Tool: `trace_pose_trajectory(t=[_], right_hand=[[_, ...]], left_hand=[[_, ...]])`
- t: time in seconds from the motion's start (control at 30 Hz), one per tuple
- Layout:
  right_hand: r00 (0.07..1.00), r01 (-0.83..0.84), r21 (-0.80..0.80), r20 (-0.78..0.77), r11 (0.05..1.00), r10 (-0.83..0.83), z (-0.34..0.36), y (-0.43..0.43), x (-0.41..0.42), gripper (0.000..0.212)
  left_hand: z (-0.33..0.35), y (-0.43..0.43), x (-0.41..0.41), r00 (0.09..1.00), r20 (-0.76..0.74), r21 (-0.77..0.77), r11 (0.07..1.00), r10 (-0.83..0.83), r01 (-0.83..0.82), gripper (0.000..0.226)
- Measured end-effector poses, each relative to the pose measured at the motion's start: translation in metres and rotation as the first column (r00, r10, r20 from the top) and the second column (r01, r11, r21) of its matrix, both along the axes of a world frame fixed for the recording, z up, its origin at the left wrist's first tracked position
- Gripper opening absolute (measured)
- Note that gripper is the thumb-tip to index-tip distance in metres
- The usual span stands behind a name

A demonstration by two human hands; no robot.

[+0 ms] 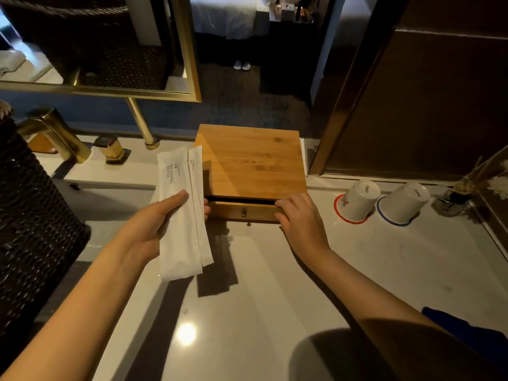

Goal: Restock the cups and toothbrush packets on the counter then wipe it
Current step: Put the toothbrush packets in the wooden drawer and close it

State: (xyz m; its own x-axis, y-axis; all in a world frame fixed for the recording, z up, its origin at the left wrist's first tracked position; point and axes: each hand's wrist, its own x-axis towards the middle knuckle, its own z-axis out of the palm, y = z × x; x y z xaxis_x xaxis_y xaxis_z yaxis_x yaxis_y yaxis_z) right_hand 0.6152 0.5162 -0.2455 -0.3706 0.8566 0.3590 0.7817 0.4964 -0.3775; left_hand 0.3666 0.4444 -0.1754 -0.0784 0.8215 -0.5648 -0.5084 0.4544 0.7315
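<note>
My left hand [159,221] holds two white toothbrush packets [180,215], printed "BRUSHING TEETH", upright just left of a wooden box [253,163] on the white counter [275,298]. The box's top drawer [244,211] stands slightly pulled out, showing a dark gap. My right hand [299,218] grips the drawer's right front corner, fingers over its upper edge. Two white cups stand upside down to the right of the box: one [360,200] on a red-rimmed coaster, the other [405,203] on a blue-rimmed coaster.
A gold faucet [55,133] and sink basin [110,199] lie at the left, beside a dark woven basket [33,215]. A gold-framed mirror [189,50] hangs above. A reed diffuser [461,193] stands at the far right. A blue cloth [467,334] lies at the counter's front right.
</note>
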Motion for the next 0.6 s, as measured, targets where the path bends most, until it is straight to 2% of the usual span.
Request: trace_pose_trajectory(t=[0.17, 0.4, 0.6], right_hand=[[0.999, 0.031, -0.06, -0.016, 0.998, -0.032, 0.0, 0.005, -0.003, 0.012], [0.997, -0.02, -0.149, -0.078, 0.989, 0.008, 0.008, -0.001, 0.002, 0.013], [0.997, -0.006, -0.17, -0.081, 0.985, -0.008, 0.007, -0.019, 0.004, 0.013]], left_hand=[[-0.003, -0.004, -0.008, 0.999, 0.038, -0.001, 1.0, 0.014, -0.014, 0.025], [-0.005, -0.005, -0.02, 0.998, 0.042, -0.033, 0.999, 0.038, -0.037, 0.03], [-0.007, -0.01, -0.027, 0.999, 0.027, -0.035, 0.999, 0.033, -0.032, 0.023]])
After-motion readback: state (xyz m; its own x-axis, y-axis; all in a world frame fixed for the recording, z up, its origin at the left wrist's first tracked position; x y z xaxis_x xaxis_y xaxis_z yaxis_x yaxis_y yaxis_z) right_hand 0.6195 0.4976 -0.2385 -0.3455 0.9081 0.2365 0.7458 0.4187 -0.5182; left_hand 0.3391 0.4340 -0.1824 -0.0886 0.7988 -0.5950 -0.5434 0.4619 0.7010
